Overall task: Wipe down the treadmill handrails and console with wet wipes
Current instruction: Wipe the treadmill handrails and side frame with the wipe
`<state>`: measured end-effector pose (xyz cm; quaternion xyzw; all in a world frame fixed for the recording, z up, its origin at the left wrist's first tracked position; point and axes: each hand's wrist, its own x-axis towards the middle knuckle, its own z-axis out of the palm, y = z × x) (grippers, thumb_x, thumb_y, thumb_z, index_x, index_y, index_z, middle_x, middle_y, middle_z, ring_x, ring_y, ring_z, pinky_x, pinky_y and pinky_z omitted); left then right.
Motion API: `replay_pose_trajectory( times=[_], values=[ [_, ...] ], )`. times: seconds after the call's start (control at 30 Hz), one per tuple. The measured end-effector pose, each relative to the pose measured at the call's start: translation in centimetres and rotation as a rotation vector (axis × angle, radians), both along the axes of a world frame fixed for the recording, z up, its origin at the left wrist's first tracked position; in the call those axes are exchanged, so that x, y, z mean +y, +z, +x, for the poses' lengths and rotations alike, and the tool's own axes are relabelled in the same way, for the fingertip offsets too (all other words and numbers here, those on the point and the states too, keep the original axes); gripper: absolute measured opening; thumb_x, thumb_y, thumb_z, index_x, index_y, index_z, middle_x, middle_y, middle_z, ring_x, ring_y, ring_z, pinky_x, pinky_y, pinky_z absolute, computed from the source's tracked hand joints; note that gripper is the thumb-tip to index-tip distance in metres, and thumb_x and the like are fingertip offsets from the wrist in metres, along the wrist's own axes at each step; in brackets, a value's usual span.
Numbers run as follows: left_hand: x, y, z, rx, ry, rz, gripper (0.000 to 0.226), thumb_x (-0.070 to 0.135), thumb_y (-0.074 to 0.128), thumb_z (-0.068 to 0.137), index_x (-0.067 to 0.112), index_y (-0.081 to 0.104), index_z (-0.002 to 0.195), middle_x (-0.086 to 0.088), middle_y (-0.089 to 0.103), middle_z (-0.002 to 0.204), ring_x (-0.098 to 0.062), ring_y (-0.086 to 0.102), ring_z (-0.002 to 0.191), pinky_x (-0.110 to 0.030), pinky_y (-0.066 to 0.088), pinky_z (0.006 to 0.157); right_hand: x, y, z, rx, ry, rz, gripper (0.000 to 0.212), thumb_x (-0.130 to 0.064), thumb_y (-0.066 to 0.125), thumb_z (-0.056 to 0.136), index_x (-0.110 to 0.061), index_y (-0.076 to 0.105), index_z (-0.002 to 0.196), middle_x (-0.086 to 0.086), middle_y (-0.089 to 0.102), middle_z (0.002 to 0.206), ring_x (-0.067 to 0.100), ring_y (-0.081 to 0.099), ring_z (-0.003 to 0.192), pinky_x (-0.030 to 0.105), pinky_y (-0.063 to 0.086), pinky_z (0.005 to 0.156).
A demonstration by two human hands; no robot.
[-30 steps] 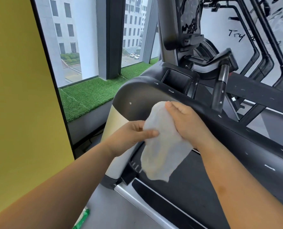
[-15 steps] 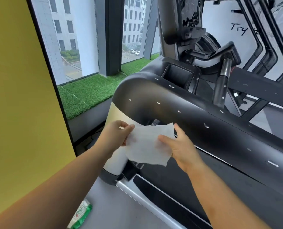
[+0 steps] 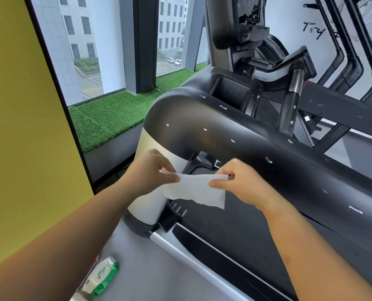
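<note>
I pinch the wet wipe [image 3: 194, 190] at its top corners, left hand [image 3: 150, 172] and right hand [image 3: 241, 183] stretching it flat just below the black handrail [image 3: 256, 148]; spread open, it should cover more surface; the wipes pack [image 3: 103, 275] lies on the floor.

Arms in view: 2.
Left hand [image 3: 150, 174]: we record it bare.
Right hand [image 3: 243, 183]: bare as well.
Left forearm [image 3: 72, 231]: bare to the frame edge.
Right forearm [image 3: 306, 242]: same, bare throughout.
</note>
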<state>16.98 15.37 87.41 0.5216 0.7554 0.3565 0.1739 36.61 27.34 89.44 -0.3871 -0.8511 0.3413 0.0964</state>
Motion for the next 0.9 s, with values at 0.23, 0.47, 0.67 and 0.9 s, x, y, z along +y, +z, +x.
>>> replay_pose_trajectory(
  times=[0.23, 0.47, 0.67, 0.9],
  values=[
    [1.9, 2.7, 2.1, -0.567, -0.489, -0.216, 0.045, 0.033, 0.088, 0.059, 0.017, 0.063, 0.093, -0.001, 0.069, 0.079, -0.014, 0.061, 0.074, -0.025, 0.048, 0.071, 1.0, 2.8, 1.9, 0.331, 0.174, -0.620, 0.011, -0.018, 0.072, 0.077, -0.012, 0.063, 0.079, -0.001, 0.064, 0.067, 0.012, 0.059, 0.059, 0.019, 0.046, 0.051],
    [6.1, 3.9, 6.8, -0.917, -0.259, -0.039, 0.016, 0.016, 0.072, 0.076, 0.016, 0.069, 0.060, -0.002, 0.069, 0.067, -0.012, 0.063, 0.055, -0.021, 0.051, 0.052, 1.8, -0.9, 5.5, 1.083, 0.094, -1.422, 0.091, -0.074, 0.044, 0.082, -0.005, 0.044, 0.141, 0.020, 0.040, 0.146, 0.036, 0.037, 0.136, 0.048, 0.026, 0.114],
    [7.7, 2.5, 9.5, -0.808, -0.267, -0.177, 0.024, 0.034, 0.070, 0.077, 0.012, 0.070, 0.087, -0.006, 0.071, 0.079, -0.019, 0.066, 0.070, -0.031, 0.055, 0.070, 2.7, -2.0, 8.6, 0.740, -0.181, -0.769, 0.041, -0.032, 0.054, 0.088, -0.007, 0.062, 0.120, 0.017, 0.064, 0.120, 0.034, 0.059, 0.114, 0.051, 0.046, 0.099],
    [8.7, 3.3, 12.2, -1.004, -0.367, -0.064, 0.029, 0.004, 0.049, 0.093, 0.017, 0.074, 0.087, -0.005, 0.073, 0.080, -0.016, 0.070, 0.066, -0.029, 0.059, 0.061, 2.6, 0.6, 12.9, 0.736, -0.102, -0.470, 0.025, -0.018, 0.056, 0.085, -0.023, 0.067, 0.107, -0.004, 0.072, 0.106, 0.014, 0.067, 0.101, 0.026, 0.054, 0.080]
  ],
)
